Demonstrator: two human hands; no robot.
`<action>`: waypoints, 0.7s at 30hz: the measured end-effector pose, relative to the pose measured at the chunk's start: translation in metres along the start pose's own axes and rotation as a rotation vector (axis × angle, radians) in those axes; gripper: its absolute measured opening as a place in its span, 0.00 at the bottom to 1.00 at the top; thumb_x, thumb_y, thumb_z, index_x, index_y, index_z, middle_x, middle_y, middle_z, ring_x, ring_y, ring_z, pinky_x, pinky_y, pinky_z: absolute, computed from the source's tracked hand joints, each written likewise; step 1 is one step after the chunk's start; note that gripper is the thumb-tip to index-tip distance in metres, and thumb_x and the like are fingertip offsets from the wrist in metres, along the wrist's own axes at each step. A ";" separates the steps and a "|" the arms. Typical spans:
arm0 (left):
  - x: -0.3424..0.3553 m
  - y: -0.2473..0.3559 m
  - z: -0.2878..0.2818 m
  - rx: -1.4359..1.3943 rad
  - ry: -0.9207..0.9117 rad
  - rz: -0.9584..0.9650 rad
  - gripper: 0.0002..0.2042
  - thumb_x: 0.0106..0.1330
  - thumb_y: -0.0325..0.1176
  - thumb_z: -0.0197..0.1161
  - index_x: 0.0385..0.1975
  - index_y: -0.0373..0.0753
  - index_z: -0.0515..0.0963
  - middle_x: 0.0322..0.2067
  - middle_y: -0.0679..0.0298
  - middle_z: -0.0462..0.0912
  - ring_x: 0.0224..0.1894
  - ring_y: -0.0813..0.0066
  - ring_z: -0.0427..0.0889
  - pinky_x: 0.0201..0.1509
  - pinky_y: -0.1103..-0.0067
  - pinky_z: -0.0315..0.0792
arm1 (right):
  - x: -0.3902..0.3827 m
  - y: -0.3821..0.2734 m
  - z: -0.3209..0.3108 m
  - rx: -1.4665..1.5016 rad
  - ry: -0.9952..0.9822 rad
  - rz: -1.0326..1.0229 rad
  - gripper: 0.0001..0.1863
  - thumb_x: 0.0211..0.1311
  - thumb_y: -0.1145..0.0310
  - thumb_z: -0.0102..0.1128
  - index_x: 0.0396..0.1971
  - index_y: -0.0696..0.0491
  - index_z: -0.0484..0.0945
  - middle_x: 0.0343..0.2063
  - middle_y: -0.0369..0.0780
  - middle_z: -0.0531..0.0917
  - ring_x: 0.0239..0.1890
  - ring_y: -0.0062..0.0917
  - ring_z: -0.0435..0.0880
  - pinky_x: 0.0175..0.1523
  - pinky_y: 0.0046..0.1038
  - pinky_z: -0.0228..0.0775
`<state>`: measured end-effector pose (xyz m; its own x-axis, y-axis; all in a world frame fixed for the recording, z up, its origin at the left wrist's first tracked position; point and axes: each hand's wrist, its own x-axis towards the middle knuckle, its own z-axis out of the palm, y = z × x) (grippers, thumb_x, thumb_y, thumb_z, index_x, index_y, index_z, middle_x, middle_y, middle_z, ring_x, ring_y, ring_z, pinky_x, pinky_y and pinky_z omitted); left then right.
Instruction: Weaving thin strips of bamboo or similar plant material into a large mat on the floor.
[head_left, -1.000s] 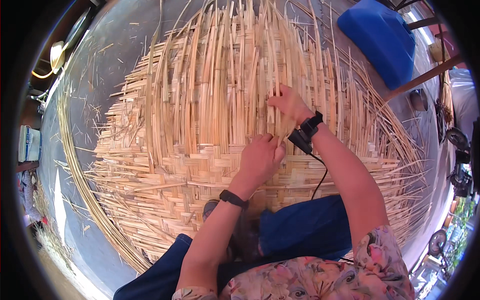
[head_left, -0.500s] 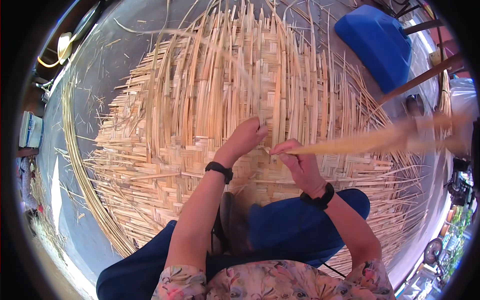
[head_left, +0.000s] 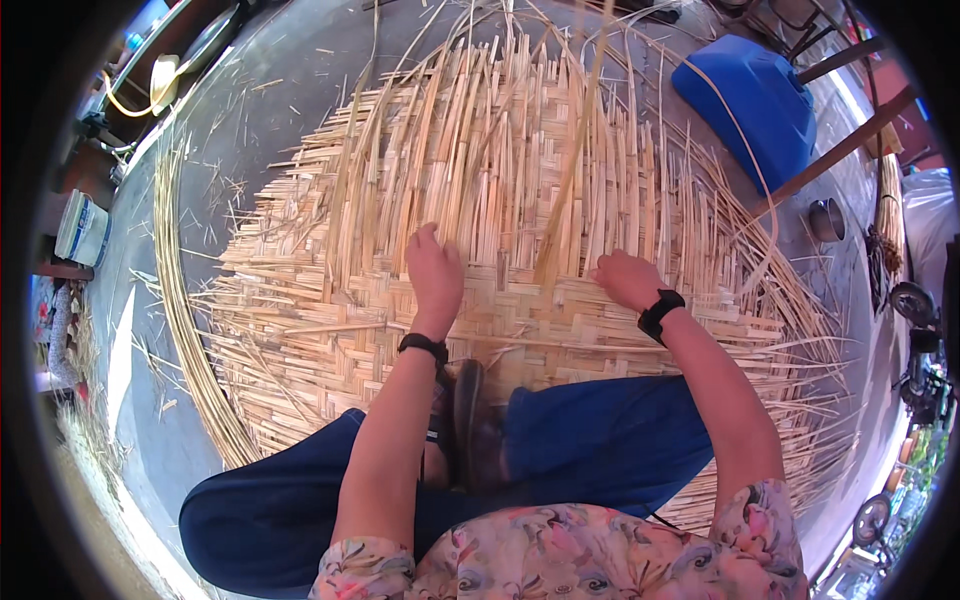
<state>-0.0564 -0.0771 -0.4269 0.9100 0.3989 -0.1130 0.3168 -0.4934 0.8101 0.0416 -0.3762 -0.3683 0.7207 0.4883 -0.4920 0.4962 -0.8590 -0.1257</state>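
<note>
1 broad mat (head_left: 525, 295) of interlaced pale, split strips lies on the grey floor (head_left: 262, 130) in front of the person, filling most of the middle of the view. Its nearer part is woven in a tight pattern, while many long strips run lengthwise over its far part, their ends ragged at the far edge. 1 long, blurred strip (head_left: 570, 190) slants down from the top edge to the mat between the 2 hands.

The left hand (head_left: 437, 275) is above the lengthwise strips, its fingers loosely bent and its thumb side blurred; I cannot tell whether it grips any of them. The right hand (head_left: 630, 280) is low over the mat, right of the slanting strip and apart from it, fingers curled downward; whether they pinch a strip is hidden.

Each wrist wears 1 black band. A dark shoe (head_left: 468, 420) and blue trousers (head_left: 600, 440) are at the near edge. A curved bundle of thin strips (head_left: 182, 330) lies along the left side. Beyond the mat's right side are a blue container (head_left: 750, 115), a wooden pole (head_left: 835, 158) and a small metal pot (head_left: 826, 220). A white bucket (head_left: 83, 230) is at far left.
</note>
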 end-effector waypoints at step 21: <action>-0.031 0.174 0.103 -0.248 -0.257 0.153 0.16 0.73 0.41 0.54 0.42 0.31 0.77 0.31 0.53 0.82 0.33 0.61 0.85 0.44 0.73 0.81 | -0.175 0.014 -0.191 -0.551 0.864 -0.374 0.12 0.51 0.71 0.58 0.38 0.46 0.79 0.37 0.35 0.81 0.47 0.25 0.79 0.55 0.30 0.68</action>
<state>-0.0023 -0.2544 -0.3417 0.9891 0.1125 -0.0952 0.1266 -0.3177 0.9397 0.0145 -0.4441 -0.1190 0.4689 0.8323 0.2955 0.7484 -0.5522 0.3676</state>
